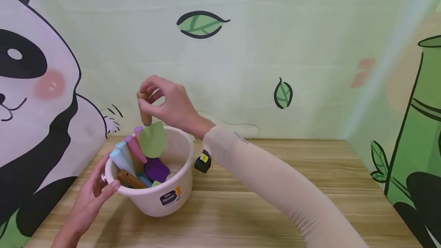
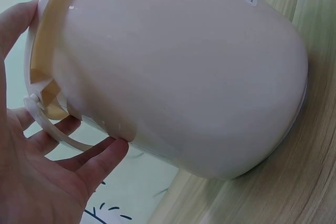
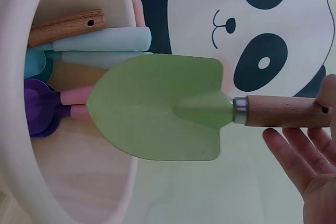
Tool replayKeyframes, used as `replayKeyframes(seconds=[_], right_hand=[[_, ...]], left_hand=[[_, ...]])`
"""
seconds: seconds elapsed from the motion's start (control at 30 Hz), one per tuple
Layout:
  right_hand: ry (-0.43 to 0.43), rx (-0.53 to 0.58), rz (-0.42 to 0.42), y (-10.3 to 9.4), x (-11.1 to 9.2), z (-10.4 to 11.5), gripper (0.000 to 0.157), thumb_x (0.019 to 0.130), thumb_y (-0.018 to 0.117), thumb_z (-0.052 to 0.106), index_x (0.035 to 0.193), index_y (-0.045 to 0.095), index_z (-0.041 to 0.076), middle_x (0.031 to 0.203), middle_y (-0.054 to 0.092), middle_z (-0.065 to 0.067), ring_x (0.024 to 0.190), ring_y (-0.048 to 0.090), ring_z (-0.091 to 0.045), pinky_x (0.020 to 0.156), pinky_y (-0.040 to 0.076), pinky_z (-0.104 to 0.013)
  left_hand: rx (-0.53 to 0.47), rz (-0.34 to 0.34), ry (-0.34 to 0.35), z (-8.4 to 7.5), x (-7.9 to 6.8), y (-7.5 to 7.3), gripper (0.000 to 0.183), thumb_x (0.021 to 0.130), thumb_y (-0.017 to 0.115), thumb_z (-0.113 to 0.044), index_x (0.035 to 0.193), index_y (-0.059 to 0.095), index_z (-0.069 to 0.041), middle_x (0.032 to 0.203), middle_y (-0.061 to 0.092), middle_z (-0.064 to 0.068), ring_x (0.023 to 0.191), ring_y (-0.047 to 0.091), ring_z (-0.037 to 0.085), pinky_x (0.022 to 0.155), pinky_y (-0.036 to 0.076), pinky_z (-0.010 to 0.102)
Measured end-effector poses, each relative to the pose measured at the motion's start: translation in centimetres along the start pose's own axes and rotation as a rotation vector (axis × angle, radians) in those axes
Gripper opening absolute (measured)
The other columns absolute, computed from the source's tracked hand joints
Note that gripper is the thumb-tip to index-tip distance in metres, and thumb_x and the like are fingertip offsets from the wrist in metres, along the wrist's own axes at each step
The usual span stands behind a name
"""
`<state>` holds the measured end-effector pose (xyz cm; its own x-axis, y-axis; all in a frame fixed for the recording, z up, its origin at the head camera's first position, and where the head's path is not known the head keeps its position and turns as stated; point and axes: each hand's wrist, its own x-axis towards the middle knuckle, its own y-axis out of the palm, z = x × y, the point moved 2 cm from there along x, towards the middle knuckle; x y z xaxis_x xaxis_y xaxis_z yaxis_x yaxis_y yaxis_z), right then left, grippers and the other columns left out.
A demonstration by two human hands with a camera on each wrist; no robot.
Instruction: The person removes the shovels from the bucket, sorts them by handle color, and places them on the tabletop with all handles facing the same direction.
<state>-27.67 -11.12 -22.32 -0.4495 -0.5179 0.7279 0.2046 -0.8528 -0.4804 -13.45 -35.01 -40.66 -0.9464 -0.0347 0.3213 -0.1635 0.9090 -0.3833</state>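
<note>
My right hand (image 1: 169, 98) pinches the wooden handle of a green garden trowel (image 1: 153, 142). The trowel hangs blade down, over the mouth of a white bucket (image 1: 144, 202); its whole blade shows in the right wrist view. At the bucket's left side, my left hand (image 1: 91, 192) grips the rim, thumb on top and fingers against the outer wall by the bail handle (image 2: 58, 132). Inside the bucket stand tools with pale blue handles (image 1: 120, 160) and pink handles (image 1: 134, 148). Purple scoops (image 3: 42, 106) and another wooden handle (image 1: 131, 180) lie among them.
The bucket stands on a wood-grain table (image 1: 275, 217). A small black object with a yellow label (image 1: 203, 162) sits right of it, near the right sleeve (image 1: 268, 171). Behind hangs a printed backdrop (image 1: 248, 49) with leaves and a panda.
</note>
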Motion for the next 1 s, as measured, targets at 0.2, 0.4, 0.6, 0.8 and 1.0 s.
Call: replayKeyframes(seconds=[0.2,0.4,0.6,0.8,1.0], right_hand=[[-0.028,0.009,-0.088,-1.5,0.2,0.2,0.016,0.093,0.072,0.007,0.108,0.066,0.006,0.101,0.07,-0.004,0.084,0.069,-0.006,0.085,0.054,-0.018],[-0.059,-0.007,-0.156,-3.3,0.3,0.1,0.016,0.093,0.073,0.008,0.108,0.067,0.006,0.1,0.07,-0.003,0.082,0.07,-0.007,0.082,0.055,-0.022],[-0.07,-0.037,-0.221,-5.0,0.2,-0.4,0.016,0.093,0.072,0.007,0.108,0.067,0.006,0.098,0.07,-0.003,0.08,0.07,-0.007,0.077,0.056,-0.02],[-0.041,-0.05,-0.266,-6.8,-0.2,-1.0,0.016,0.092,0.072,0.007,0.107,0.068,0.005,0.098,0.07,-0.003,0.081,0.07,-0.008,0.078,0.057,-0.021],[-0.007,-0.074,-0.291,-8.6,-0.9,-1.9,0.015,0.093,0.072,0.01,0.108,0.068,0.006,0.098,0.07,-0.003,0.081,0.069,-0.01,0.078,0.057,-0.023]], left_hand=[[-0.003,0.0,-0.001,0.0,0.1,-0.1,0.075,0.102,0.057,-0.004,0.165,0.021,-0.024,0.154,0.036,0.005,0.12,0.047,-0.005,0.089,0.049,0.011],[0.0,0.004,-0.004,0.2,0.1,0.0,0.075,0.102,0.057,-0.004,0.166,0.02,-0.024,0.154,0.035,0.005,0.12,0.047,-0.005,0.089,0.049,0.011],[-0.002,0.007,-0.009,0.1,0.1,0.0,0.075,0.103,0.056,-0.005,0.166,0.02,-0.024,0.154,0.035,0.004,0.12,0.048,-0.006,0.088,0.05,0.012],[-0.016,0.005,-0.001,0.2,0.1,0.1,0.075,0.102,0.056,-0.003,0.165,0.021,-0.023,0.152,0.037,0.0,0.119,0.049,-0.006,0.088,0.049,0.011],[0.014,0.013,-0.043,0.1,0.1,0.0,0.075,0.104,0.056,-0.008,0.166,0.017,-0.028,0.159,0.029,0.019,0.119,0.045,-0.009,0.086,0.049,0.011]])
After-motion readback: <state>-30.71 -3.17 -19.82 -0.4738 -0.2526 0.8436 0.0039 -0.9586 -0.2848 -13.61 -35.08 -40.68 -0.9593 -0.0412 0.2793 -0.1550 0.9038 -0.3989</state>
